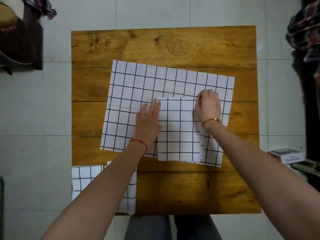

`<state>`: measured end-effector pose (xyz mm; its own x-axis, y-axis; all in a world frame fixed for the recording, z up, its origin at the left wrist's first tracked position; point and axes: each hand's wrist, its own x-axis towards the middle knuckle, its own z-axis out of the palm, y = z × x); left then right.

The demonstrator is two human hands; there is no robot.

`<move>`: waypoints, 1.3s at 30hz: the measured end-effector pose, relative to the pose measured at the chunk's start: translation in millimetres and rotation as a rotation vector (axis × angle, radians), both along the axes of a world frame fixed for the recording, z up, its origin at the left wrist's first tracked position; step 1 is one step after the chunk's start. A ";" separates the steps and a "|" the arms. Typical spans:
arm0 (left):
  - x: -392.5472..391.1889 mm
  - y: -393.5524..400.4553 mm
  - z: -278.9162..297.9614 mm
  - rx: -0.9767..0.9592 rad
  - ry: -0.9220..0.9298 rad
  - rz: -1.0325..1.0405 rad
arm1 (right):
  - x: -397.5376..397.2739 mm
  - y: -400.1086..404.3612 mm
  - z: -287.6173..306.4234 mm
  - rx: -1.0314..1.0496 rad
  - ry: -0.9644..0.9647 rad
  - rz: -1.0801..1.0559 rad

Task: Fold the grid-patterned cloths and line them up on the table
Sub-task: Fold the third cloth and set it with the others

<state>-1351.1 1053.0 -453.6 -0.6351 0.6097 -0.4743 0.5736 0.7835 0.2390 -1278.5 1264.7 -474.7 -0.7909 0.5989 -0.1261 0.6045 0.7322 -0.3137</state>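
A folded white cloth with a black grid (180,129) lies on top of a larger, flat, unfolded grid cloth (142,84) in the middle of the wooden table (173,45). My left hand (149,122) lies flat with straight fingers on the folded cloth's left edge. My right hand (207,104) has curled fingers pinching the folded cloth's far right corner. Two more folded grid cloths (84,177) sit side by side at the table's near left corner, partly hidden under my left forearm.
The table stands on a pale tiled floor (52,118). Dark bags and fabric (20,40) lie on the floor at far left, plaid clothing (304,32) at far right, and a small box (285,155) by the table's right side. My knees (169,227) show below the table edge.
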 end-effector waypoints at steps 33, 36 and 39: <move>-4.2 8.0 -4.9 -0.115 0.061 -0.137 | 33.1 -6.7 17.9 0.183 -0.314 0.346; -2.6 8.9 -3.5 -0.106 0.085 -0.131 | 21.8 -17.8 23.4 0.170 -0.273 0.392; 4.7 4.8 -3.6 -0.081 0.126 -0.126 | 12.7 -33.9 23.3 0.128 -0.283 0.511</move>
